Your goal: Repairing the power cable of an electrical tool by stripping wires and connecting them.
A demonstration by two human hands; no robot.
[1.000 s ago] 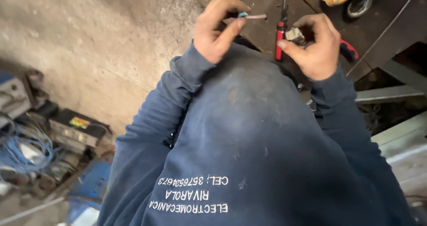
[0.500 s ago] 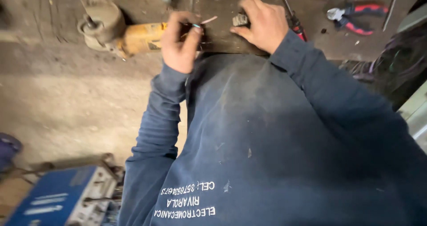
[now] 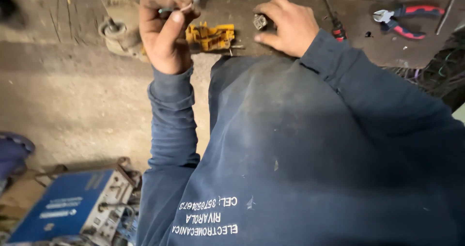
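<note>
My left hand is raised over the bench edge, fingers pinched on a thin wire that sticks out by the thumb. My right hand rests on the dark workbench, its fingertips holding a small grey metal part. A yellow tool body lies on the bench between the two hands. Both arms are in dark blue sleeves, and my blue sweatshirt fills the lower right of the view.
A worn grinder head sits left of my left hand. Red-handled cutting pliers and a red-handled screwdriver lie right of my right hand. A blue welding machine stands on the concrete floor at lower left.
The view has swung left and down. My right hand has come down onto the bench with the metal part. My left hand still pinches the wire, now nearer the yellow tool.
</note>
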